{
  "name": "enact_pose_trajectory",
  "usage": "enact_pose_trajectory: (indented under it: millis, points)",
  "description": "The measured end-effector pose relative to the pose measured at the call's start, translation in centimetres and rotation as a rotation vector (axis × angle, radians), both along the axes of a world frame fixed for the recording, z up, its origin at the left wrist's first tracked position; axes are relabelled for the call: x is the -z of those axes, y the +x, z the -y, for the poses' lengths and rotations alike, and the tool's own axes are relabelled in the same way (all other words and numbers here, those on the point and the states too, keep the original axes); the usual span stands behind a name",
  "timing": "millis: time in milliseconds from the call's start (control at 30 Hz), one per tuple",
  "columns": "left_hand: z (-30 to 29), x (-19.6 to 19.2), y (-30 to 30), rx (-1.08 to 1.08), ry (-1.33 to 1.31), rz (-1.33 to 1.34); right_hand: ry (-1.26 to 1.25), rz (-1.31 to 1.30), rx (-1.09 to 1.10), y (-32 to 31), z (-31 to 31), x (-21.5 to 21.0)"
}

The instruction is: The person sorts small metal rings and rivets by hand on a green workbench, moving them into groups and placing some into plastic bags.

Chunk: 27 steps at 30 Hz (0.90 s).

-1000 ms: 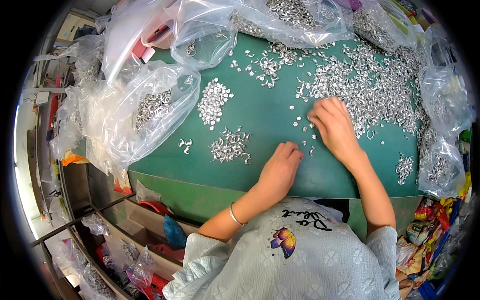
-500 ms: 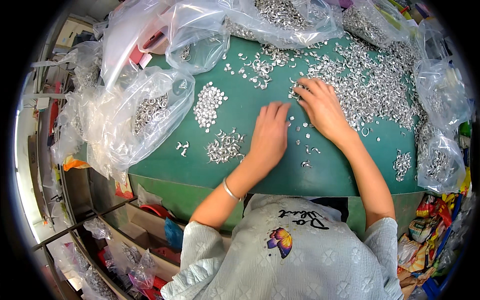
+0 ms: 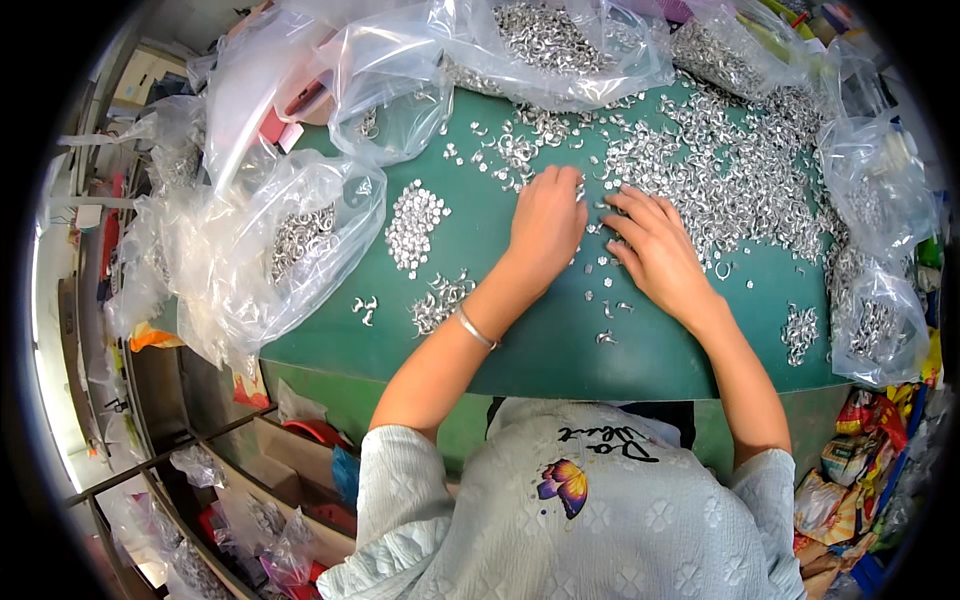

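Both my hands lie palm down on a green table [image 3: 520, 350] strewn with small shiny metal parts. My left hand [image 3: 545, 225] rests flat, fingers spread toward scattered parts at the far middle; a thin bracelet circles its wrist. My right hand [image 3: 655, 250] lies beside it, fingers apart, touching the edge of the big loose heap of metal parts [image 3: 720, 170]. Neither hand visibly grips anything. Two small sorted piles lie to the left: one pile [image 3: 415, 222] farther off, another pile [image 3: 440, 300] nearer my left forearm.
Clear plastic bags holding metal parts ring the table: a large bag [image 3: 285, 240] at left, a bag [image 3: 550, 45] at the far edge, bags [image 3: 880, 250] at right. Shelves with more bags stand at lower left. Colourful packets lie at lower right.
Both hands have slid farther away across the table, from near the front edge to the scattered parts by the big heap. My left hand moved most, up and to the right.
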<state>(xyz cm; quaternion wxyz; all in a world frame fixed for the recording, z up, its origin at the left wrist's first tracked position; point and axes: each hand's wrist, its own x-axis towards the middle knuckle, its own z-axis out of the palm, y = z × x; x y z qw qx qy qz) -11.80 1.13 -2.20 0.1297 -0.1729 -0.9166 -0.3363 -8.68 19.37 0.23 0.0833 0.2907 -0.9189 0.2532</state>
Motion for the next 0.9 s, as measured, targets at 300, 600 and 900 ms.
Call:
enact_pose_trajectory:
  millis: [300, 600, 900]
  points:
    - [-3.8, -2.9, 5.3, 0.193, 0.454, 0.038, -1.015, 0.831, 0.183, 1.8, -1.3, 0.0]
    - [1.2, -2.4, 3.0, -0.023, 0.056, 0.122, -0.07, -0.531, 1.23, 11.1, -25.2, -7.1]
    - [-0.7, -0.8, 0.9, 0.05, -0.065, 0.071, 0.065, -0.549, 1.06, 9.7, -24.7, -5.1]
